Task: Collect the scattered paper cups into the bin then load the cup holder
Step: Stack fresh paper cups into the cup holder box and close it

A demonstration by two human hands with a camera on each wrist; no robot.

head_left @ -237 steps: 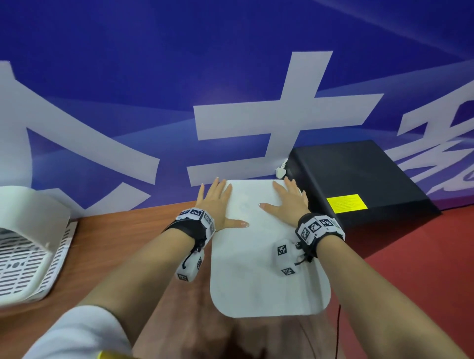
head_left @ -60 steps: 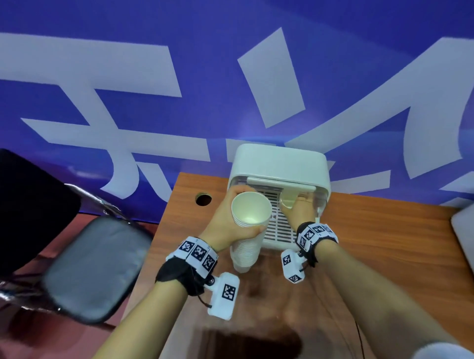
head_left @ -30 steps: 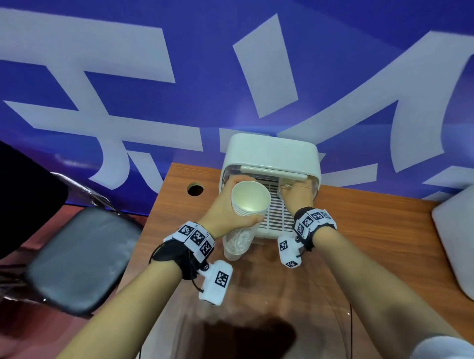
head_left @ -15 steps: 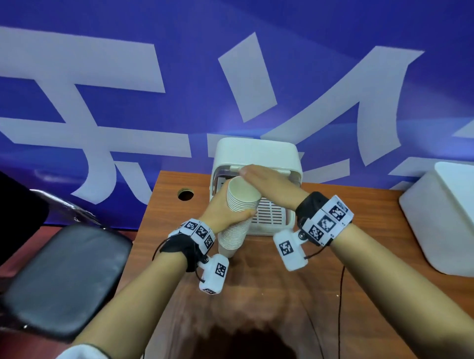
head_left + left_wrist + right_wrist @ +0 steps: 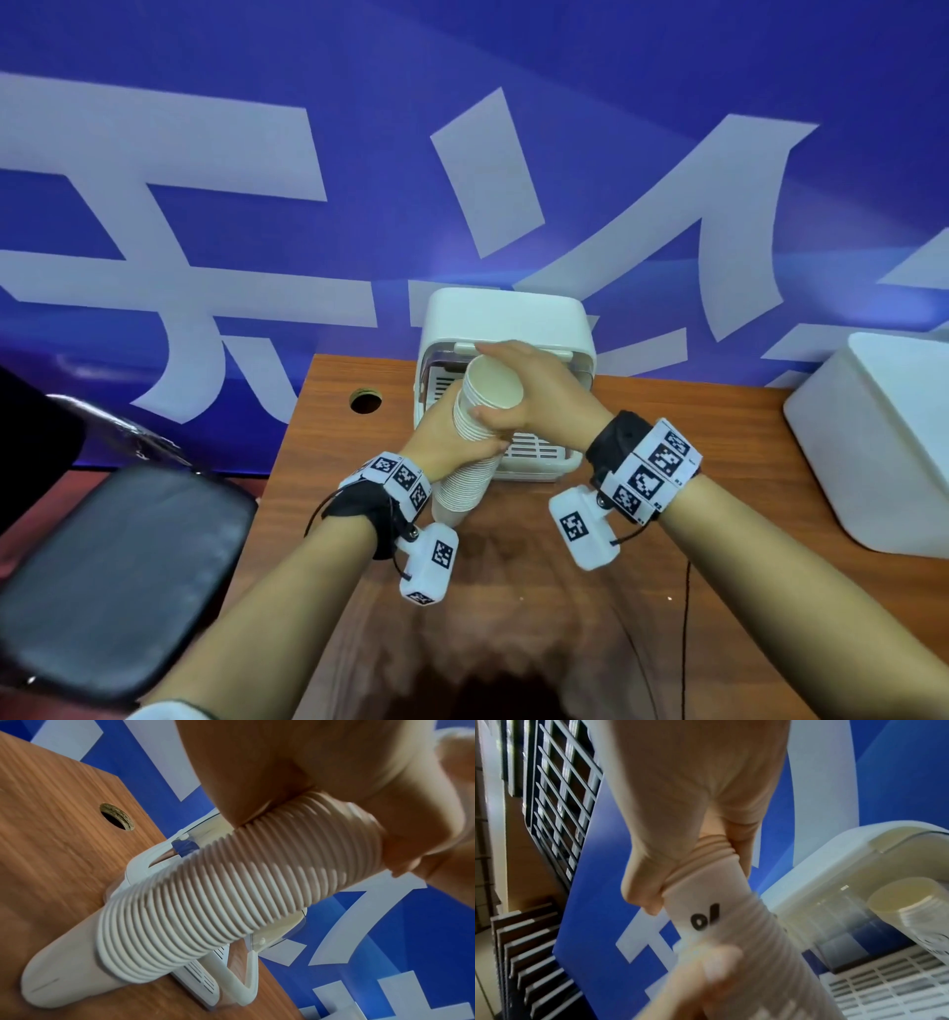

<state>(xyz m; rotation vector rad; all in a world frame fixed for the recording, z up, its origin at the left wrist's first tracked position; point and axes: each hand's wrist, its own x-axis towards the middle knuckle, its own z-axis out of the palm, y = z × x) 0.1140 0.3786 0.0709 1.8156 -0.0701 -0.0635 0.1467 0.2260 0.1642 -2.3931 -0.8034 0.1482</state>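
Note:
A tall stack of nested white paper cups (image 5: 470, 462) stands tilted, its bottom end near the wooden desk (image 5: 513, 591). My left hand (image 5: 441, 442) grips the stack round its middle. My right hand (image 5: 513, 408) reaches over from the right and pinches the top few cups at the rim. In the left wrist view the ribbed stack (image 5: 218, 902) runs down from my palm. In the right wrist view the top cups (image 5: 706, 898) have slid up a little out of the stack. The white cup holder (image 5: 506, 318) stands just behind, with cups (image 5: 911, 912) inside it.
A white bin (image 5: 873, 437) sits at the desk's right edge. A cable hole (image 5: 365, 401) lies left of the holder. A black padded chair (image 5: 118, 575) stands off the desk's left side. A blue banner wall (image 5: 462, 154) closes the back.
My right hand has left the holder's front and come over the top of the stack, where its thumb and fingers now hold the top cups. The left hand still holds the stack.

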